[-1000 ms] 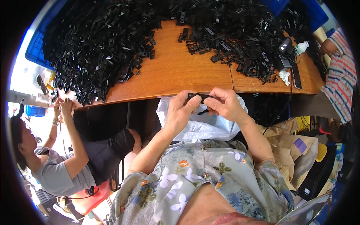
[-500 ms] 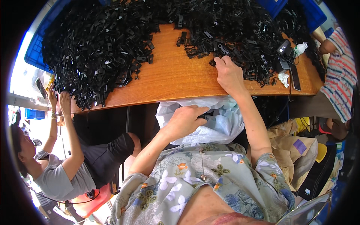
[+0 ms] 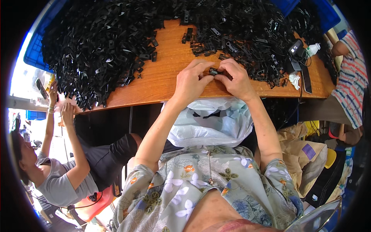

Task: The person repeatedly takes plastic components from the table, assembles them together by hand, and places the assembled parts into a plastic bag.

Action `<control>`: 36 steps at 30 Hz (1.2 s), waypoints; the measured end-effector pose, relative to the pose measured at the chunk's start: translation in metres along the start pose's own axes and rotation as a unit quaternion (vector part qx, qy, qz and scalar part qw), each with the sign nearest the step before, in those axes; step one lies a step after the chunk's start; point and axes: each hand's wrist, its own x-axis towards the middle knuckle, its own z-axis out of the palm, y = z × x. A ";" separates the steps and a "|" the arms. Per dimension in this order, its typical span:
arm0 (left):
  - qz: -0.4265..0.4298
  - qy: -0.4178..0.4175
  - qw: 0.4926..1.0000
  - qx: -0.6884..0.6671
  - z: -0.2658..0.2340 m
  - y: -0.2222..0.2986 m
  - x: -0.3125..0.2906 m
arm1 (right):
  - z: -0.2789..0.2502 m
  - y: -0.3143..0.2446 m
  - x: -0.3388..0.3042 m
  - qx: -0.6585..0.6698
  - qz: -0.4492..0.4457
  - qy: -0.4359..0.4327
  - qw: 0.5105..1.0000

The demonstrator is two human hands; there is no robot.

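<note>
Above the table's front edge, my left hand (image 3: 191, 82) and my right hand (image 3: 239, 82) meet at a small black plastic part (image 3: 213, 72). Thumb and fingers of each hand close on one end of it. Just beyond the right hand lies a heap of similar black parts (image 3: 247, 42), and a larger heap (image 3: 92, 50) spreads over the left of the wooden table (image 3: 166, 73). Below my forearms, an open white plastic bag (image 3: 205, 131) sits between the table edge and my lap, with something black inside.
At the right stand a small black device (image 3: 296, 48) with a cable, a white bottle (image 3: 313, 49), crumpled tissue (image 3: 294, 80) and a dark phone-like slab (image 3: 306, 79). One person (image 3: 62, 178) works at the left, another (image 3: 349, 73) at the right. Brown paper bags (image 3: 301, 158) lie beside my right elbow.
My left hand has risen from over the white bag to the table. The right hand has drawn back slightly from the heap with a black part, and both hands now hold it.
</note>
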 end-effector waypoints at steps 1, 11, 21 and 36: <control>0.000 -0.001 1.000 0.000 0.001 -0.002 0.000 | -0.001 0.000 0.000 0.026 0.008 0.006 1.000; -0.042 0.070 0.996 -0.035 0.005 -0.002 -0.002 | -0.002 0.001 0.001 0.070 -0.005 0.047 0.996; -0.091 0.071 0.988 -0.104 0.003 -0.009 0.010 | -0.003 -0.009 0.005 0.120 0.058 0.054 0.990; -0.183 0.064 0.966 -0.171 0.007 -0.009 0.004 | -0.049 0.058 0.098 -0.263 -0.035 0.018 0.964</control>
